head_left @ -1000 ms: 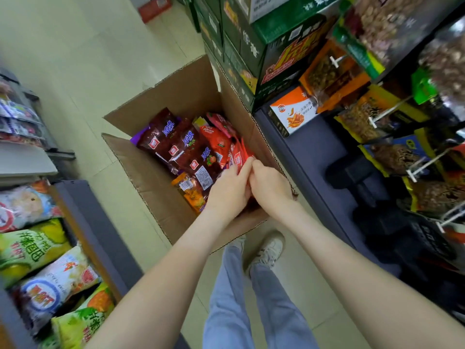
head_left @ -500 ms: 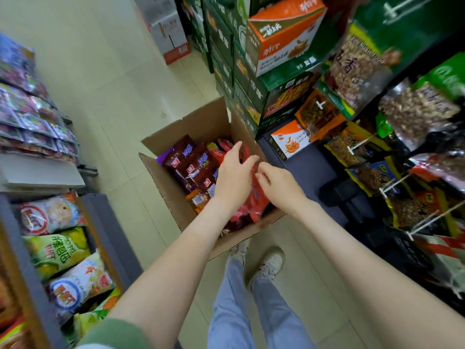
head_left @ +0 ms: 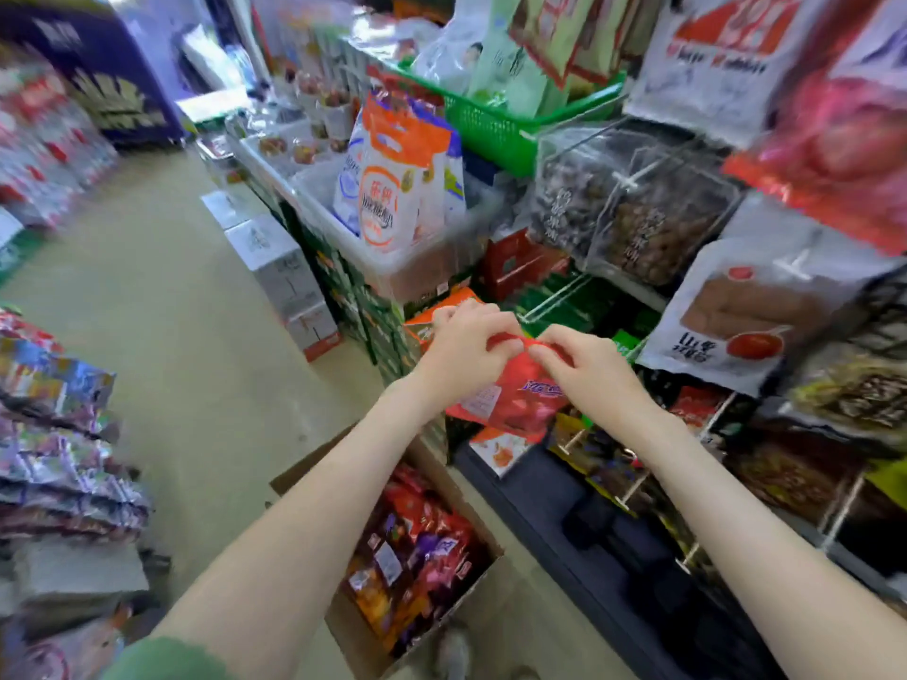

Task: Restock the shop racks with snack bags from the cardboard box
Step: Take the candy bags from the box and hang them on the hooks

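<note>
The red snack bag [head_left: 515, 395] hangs in the air above the far end of the cardboard box [head_left: 356, 645], well clear of it, and I cannot tell whether it touches any peg. Both hands have hold of its top edge. The left hand [head_left: 456, 346] has its fingers curled over the edge on its side. The right hand [head_left: 589, 365] pinches the same edge between thumb and forefinger, and the two hands are close together. The bag's face, with purple lettering and a white label, is turned toward the camera, and its lower part hangs loose below the wrists.

The cardboard box stands open on the floor [head_left: 172, 311] under the forearms, packed with more snack bags [head_left: 417, 547] in red, dark purple and orange. Just to the right of the box runs a dark base shelf [head_left: 564, 507]. Above that shelf are the rack pegs [head_left: 633, 488], carrying dark and yellow packets. Higher up on that side of the box hangs a white bag with a red fruit picture [head_left: 746, 316].

Beyond the box, past the held bag, a clear bin [head_left: 417, 272] holds a white and orange bag [head_left: 392, 188] standing upright, and a green basket [head_left: 495, 125] sits above it. Farther along the floor from the box stand white cartons [head_left: 289, 277]. To the left of the box, across the aisle, blurred foil bags [head_left: 59, 434] fill another shelf
</note>
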`<state>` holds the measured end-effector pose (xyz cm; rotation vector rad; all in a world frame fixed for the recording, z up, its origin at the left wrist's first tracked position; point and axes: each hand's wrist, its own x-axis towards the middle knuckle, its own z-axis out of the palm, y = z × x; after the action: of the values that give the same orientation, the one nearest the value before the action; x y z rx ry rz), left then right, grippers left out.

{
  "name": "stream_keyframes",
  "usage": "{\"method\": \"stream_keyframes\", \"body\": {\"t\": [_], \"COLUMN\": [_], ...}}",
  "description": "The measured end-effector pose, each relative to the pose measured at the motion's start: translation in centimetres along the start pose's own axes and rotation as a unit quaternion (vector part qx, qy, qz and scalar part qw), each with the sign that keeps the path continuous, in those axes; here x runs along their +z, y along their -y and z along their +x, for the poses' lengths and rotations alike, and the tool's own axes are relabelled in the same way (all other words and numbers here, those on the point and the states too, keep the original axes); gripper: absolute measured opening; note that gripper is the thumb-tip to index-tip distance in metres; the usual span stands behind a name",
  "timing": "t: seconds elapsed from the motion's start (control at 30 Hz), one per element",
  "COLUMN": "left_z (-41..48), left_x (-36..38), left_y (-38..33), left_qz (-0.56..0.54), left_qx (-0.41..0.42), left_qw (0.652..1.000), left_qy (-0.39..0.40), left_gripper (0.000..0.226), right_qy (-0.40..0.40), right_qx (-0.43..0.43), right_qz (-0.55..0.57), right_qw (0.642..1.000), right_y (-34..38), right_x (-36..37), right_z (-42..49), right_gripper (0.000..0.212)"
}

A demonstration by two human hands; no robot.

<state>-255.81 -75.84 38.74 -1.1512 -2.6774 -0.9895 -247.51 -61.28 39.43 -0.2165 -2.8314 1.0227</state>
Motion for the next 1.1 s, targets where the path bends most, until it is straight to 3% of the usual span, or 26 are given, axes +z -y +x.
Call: {"method": "stream_keyframes", "body": {"t": [0.33, 0.47, 0.6, 0.67, 0.73, 0.8, 0.87, 0.93, 1.03, 1.1], "left_z": [9.0, 12.2, 14.8, 15.9, 16.9, 17.3, 16.4, 15.5, 14.5, 13.9], "left_x": [-6.7, -8.8, -10.8, -11.0, -10.9, -10.9, -11.4, -11.9, -12.6, -12.4], "left_y": [-11.6, -14.4, -16.0, -16.3, -16.5, -17.1, -18.0, -18.6, -19.0, -19.3], "left_qz": [-0.096, -0.143, -0.19, -0.135, -0.029, -0.005, -0.069, -0.146, -0.228, -0.202], "left_qx": [0.133, 0.188, 0.21, 0.252, 0.261, 0.245, 0.243, 0.227, 0.221, 0.239], "left_qw": [0.986, 0.972, 0.958, 0.958, 0.956, 0.947, 0.952, 0.961, 0.945, 0.943], "left_qy": [-0.006, 0.019, 0.048, -0.019, -0.135, -0.21, -0.171, -0.06, 0.083, 0.109], "left_gripper": [0.02, 0.006, 0.019, 0.003, 0.025, 0.038, 0.032, 0.025, 0.055, 0.083], "right_qy": [-0.189, -0.264, -0.305, -0.334, -0.368, -0.39, -0.397, -0.408, -0.441, -0.438], "right_qx": [-0.02, -0.035, -0.043, -0.036, -0.012, 0.009, 0.0, -0.014, -0.008, 0.004], "right_qz": [-0.03, -0.072, -0.053, -0.033, 0.021, 0.094, 0.17, 0.2, 0.204, 0.247], "right_qw": [0.981, 0.961, 0.95, 0.941, 0.93, 0.916, 0.902, 0.891, 0.874, 0.865], "right_y": [3.7, 5.3, 6.9, 7.3, 7.6, 8.1, 8.9, 9.5, 9.8, 10.0], "right_x": [-14.4, -18.2, -20.6, -21.3, -21.8, -22.3, -22.6, -23.0, -23.8, -24.2], "right_z": [-0.8, -0.9, -0.6, -0.3, -0.1, 0.1, 0.3, 0.5, 0.7, 0.9], "right_gripper": [0.009, 0.013, 0.006, 0.009, 0.014, 0.011, 0.008, 0.017, 0.018, 0.016]}}
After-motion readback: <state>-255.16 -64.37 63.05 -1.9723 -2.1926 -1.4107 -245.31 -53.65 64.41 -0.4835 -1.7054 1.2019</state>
